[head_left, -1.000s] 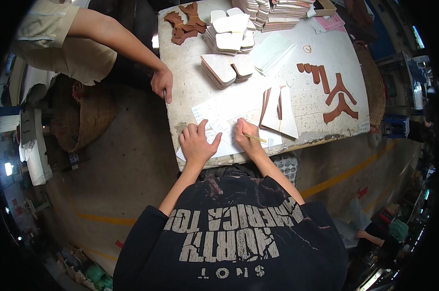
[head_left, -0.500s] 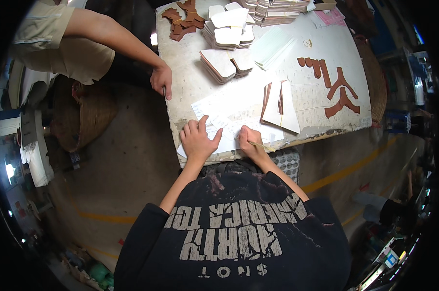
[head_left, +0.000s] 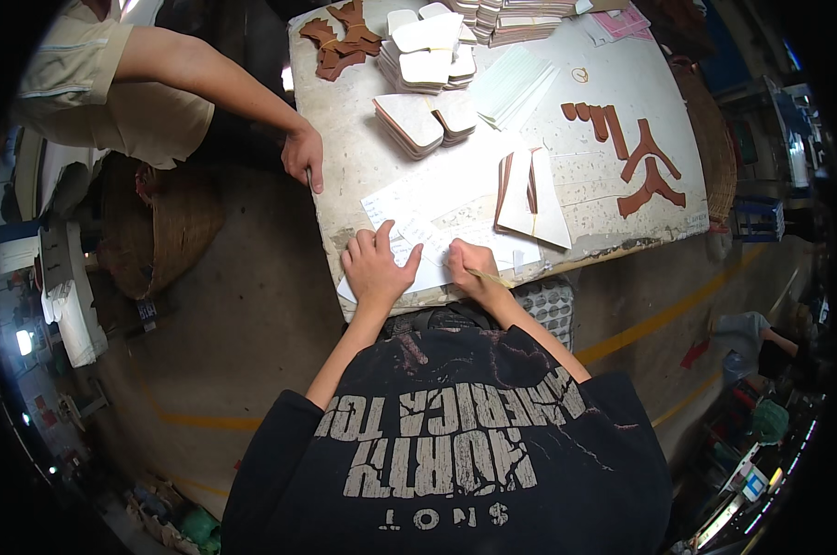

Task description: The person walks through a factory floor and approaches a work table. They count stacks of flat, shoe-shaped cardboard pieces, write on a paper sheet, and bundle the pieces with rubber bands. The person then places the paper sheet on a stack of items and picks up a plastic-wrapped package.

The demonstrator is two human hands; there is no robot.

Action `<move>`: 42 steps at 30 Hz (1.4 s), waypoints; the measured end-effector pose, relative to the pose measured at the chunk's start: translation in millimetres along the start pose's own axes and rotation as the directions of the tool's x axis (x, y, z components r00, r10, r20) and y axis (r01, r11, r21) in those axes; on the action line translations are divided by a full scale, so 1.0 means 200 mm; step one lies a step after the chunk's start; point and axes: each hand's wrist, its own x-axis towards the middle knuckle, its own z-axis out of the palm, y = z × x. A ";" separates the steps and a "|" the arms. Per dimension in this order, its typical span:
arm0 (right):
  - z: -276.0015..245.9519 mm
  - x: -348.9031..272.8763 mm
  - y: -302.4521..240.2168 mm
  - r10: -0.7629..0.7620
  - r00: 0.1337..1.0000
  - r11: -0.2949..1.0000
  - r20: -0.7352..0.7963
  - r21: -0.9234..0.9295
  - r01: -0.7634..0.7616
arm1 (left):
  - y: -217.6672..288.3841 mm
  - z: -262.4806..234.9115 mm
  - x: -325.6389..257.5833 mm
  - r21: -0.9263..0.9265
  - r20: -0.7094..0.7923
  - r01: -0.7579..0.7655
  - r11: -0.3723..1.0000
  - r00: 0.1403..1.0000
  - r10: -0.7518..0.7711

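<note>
My left hand (head_left: 376,266) rests with fingers spread on written paper sheets (head_left: 405,196) at the table's near edge. To its right, my right hand (head_left: 470,265) is closed round a thin yellowish pen (head_left: 489,277), whose tip is hidden by the fingers. The knuckles sit over the lower part of the sheets. Just beyond this hand lies a banded bundle of white-topped, brown-edged cut pieces (head_left: 546,211), with a narrow gap between its halves.
Banded stacks of rounded pieces (head_left: 409,120) and pale green sheets (head_left: 513,88) cover the far side of the worktable (head_left: 349,176). Brown cut-outs (head_left: 650,190) lie at right, more (head_left: 344,42) at far left. A co-worker's hand (head_left: 303,157) touches the left edge. A basket (head_left: 164,231) stands beyond.
The view has shifted slightly, so the table's items sit a little further left. Both my hands keep nearly the same places on the sheets, the pen still held.
</note>
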 end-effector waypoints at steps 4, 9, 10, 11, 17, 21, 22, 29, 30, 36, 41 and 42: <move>0.00 -0.01 0.00 -0.002 1.000 1.000 -0.026 -0.023 0.002 | 0.00 0.00 0.00 -0.013 0.000 -0.006 1.000 1.000 0.006; 0.00 0.00 0.00 -0.045 0.998 0.997 -0.048 -0.065 0.041 | 0.00 0.00 0.00 0.005 -0.005 -0.002 1.000 1.000 0.002; 0.00 0.00 0.01 -0.037 0.998 0.998 -0.046 -0.058 0.034 | 0.00 0.00 0.00 -0.007 -0.003 -0.002 1.000 1.000 0.002; 0.01 0.00 0.01 -0.032 0.998 0.998 -0.056 -0.059 0.029 | 0.00 0.00 0.00 0.003 -0.006 -0.003 1.000 1.000 0.003; 0.00 0.00 0.00 -0.034 0.997 0.996 -0.065 -0.086 0.028 | 0.00 0.00 0.00 0.006 0.000 -0.003 1.000 1.000 0.003; 0.00 0.00 0.00 -0.040 0.996 0.994 -0.086 -0.104 0.031 | 0.00 0.00 0.00 0.006 0.002 -0.001 1.000 1.000 0.001; 0.00 0.00 0.00 -0.034 0.995 0.995 -0.090 -0.100 0.025 | 0.01 0.00 0.00 -0.004 0.006 0.001 1.000 1.000 -0.001; 0.00 0.00 0.01 -0.050 0.994 0.993 -0.101 -0.111 0.039 | 0.01 -0.01 0.01 -0.007 0.015 0.003 1.000 1.000 -0.003; 0.00 0.00 0.01 -0.031 0.994 0.994 -0.107 -0.103 0.020 | 0.01 -0.01 0.00 -0.005 0.018 0.003 1.000 1.000 -0.003; 0.01 0.00 0.00 0.014 0.995 0.998 -0.094 -0.057 -0.020 | 0.02 -0.02 0.01 -0.009 0.022 0.009 1.000 1.000 -0.009; 0.02 0.00 0.01 0.078 0.984 0.996 -0.162 -0.031 -0.084 | 0.02 -0.02 0.01 -0.013 0.008 0.007 1.000 1.000 -0.007; 0.02 0.00 0.02 0.105 0.978 0.994 -0.179 -0.010 -0.109 | 0.01 -0.02 0.01 -0.008 0.012 0.006 1.000 1.000 -0.006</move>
